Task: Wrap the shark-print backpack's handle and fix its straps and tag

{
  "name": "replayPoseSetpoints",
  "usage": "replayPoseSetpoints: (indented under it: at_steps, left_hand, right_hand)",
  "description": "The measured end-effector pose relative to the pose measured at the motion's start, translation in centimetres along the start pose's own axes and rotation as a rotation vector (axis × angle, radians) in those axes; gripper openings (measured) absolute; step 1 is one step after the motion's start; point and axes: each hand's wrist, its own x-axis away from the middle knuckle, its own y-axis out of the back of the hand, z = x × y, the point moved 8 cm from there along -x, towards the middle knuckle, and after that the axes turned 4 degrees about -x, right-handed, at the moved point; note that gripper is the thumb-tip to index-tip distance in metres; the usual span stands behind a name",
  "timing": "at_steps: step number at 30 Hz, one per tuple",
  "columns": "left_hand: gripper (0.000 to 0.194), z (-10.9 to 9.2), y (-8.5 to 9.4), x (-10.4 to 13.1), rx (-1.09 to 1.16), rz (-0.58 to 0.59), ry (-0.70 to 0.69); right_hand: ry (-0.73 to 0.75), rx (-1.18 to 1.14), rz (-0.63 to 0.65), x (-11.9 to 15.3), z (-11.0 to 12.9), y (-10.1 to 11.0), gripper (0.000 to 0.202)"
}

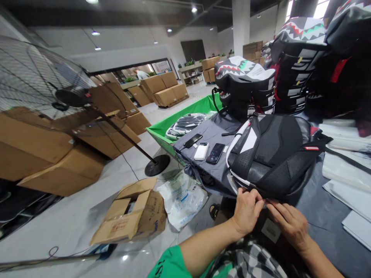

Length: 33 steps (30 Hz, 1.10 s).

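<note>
A black backpack (275, 150) with white and red trim lies on the grey cloth-covered table (333, 216), its padded straps facing up. Both hands are at its near edge, close together. My left hand (247, 210) is closed, thumb and fingers pinched at the rim; what it pinches is too small to make out. Beside it on the right, my right hand (290, 224) is closed too, fingertips at the underside of the same edge, their grip partly hidden. Left of the backpack lie a black phone (216, 153), a white device (201, 151) and another dark phone (193, 140).
Stacked backpacks (246, 85) stand behind. White plastic bags (344, 166) lie at the right. A green-lined bin (162, 129) adjoins the table. On the floor are an open carton (130, 216), a plastic sack (182, 199) and a fan base (157, 165).
</note>
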Motion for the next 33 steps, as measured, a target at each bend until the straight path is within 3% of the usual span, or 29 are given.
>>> replayPoseSetpoints:
  at_steps: [2,5,7,10,14,20,22,25,29,31,33]
  left_hand:
    - [0.006,-2.0,1.0,1.4,-0.111,-0.099,-0.218]
    - [0.018,-4.6,1.9,5.5,-0.193,-0.274,-0.574]
    - [0.021,-4.7,1.7,7.8,-0.186,-0.323,-0.671]
    - [0.030,-3.0,0.5,8.9,-0.194,-0.312,-0.607]
    - [0.044,-0.5,-1.5,7.9,-0.280,-0.345,-0.567]
    - [0.018,1.6,-6.1,4.1,-0.313,-0.163,-0.561]
    - [0.024,1.3,-6.7,2.9,-0.338,-0.138,-0.574]
    - [0.029,0.3,-5.9,2.5,-0.361,-0.136,-0.558]
    - [0.031,0.4,-1.5,6.0,-0.258,-0.219,-0.481]
    - [0.030,2.3,1.0,7.6,-0.096,-0.300,-0.300]
    - [0.031,6.1,1.9,8.1,0.195,-0.309,0.079]
  right_hand:
    - [0.019,0.006,0.006,-0.3,-0.1,-0.2,0.028]
    - [0.047,-0.007,0.031,-0.7,-0.2,-0.4,0.025]
    - [0.044,0.005,0.052,-0.9,-0.3,-0.4,0.024]
    - [0.072,0.051,0.105,-1.2,-0.4,-0.6,0.023]
    - [0.087,0.076,0.156,-1.2,-0.5,-0.8,0.027]
    - [0.093,0.041,0.178,-0.7,-0.4,-1.0,0.032]
    - [0.074,0.052,0.169,-0.4,-0.6,-1.1,0.035]
    - [0.067,0.069,0.162,-0.2,-0.6,-1.1,0.034]
    - [0.057,0.038,0.162,-0.6,-0.5,-0.9,0.032]
    - [0.045,0.011,0.144,-0.8,-0.6,-0.7,0.033]
    - [0.054,0.007,0.123,-1.0,-0.5,-0.5,0.033]
